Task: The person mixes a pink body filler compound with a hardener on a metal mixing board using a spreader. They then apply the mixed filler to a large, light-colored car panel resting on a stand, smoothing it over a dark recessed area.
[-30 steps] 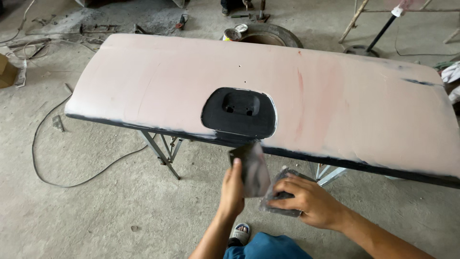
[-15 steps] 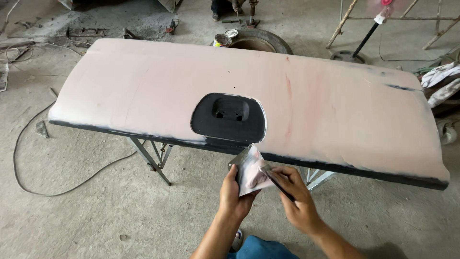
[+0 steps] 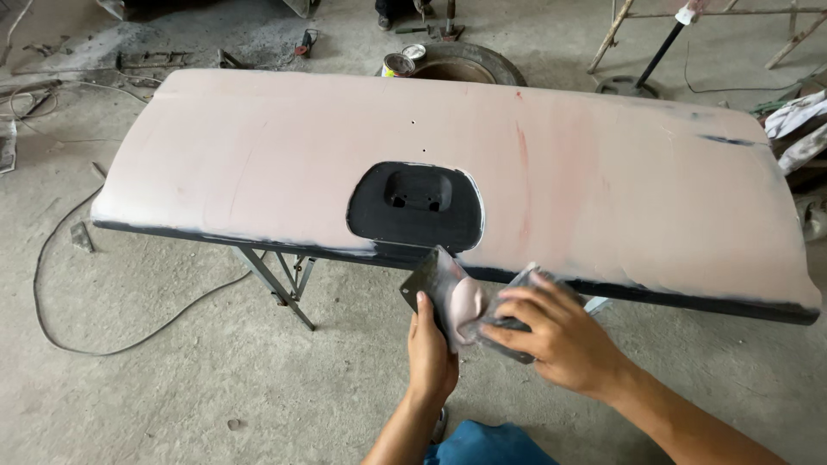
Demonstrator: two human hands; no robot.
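Gripping a dark flat spreader (image 3: 428,288) at its lower edge, left hand (image 3: 432,355) is closed on it, thumb up the near face, other fingers hidden behind the blade. Blade stands tilted, its upper corner touching or overlapping the panel's dark lower edge; can't tell which.

Right hand (image 3: 558,337) at 3 o'clock of the left, fingers curled down over a second dark flat piece (image 3: 508,327), pressing it against the first. Closed on it, but palm side is hidden, so the hold underneath can't be read. Pale pink filler (image 3: 468,303) sits between the two pieces; amount hard to judge, partly covered by the right fingertips.

Both hands are just below the near edge of a large pink-coated body panel (image 3: 258,164), at about 6 o'clock of its black recessed pocket (image 3: 416,207). Panel lies on a metal stand (image 3: 280,280); only one set of legs shows clearly, the rest is behind the panel and hands.

Further out: cable (image 3: 86,340) looping on the concrete floor at 9 o'clock, tyre (image 3: 465,67) with a small can (image 3: 398,65) at 12 o'clock, half hidden by the panel's far edge. Rags (image 3: 797,116) at 2 o'clock, cut off by the frame. Blue cloth (image 3: 487,443) at 6 o'clock, cut off at the bottom.
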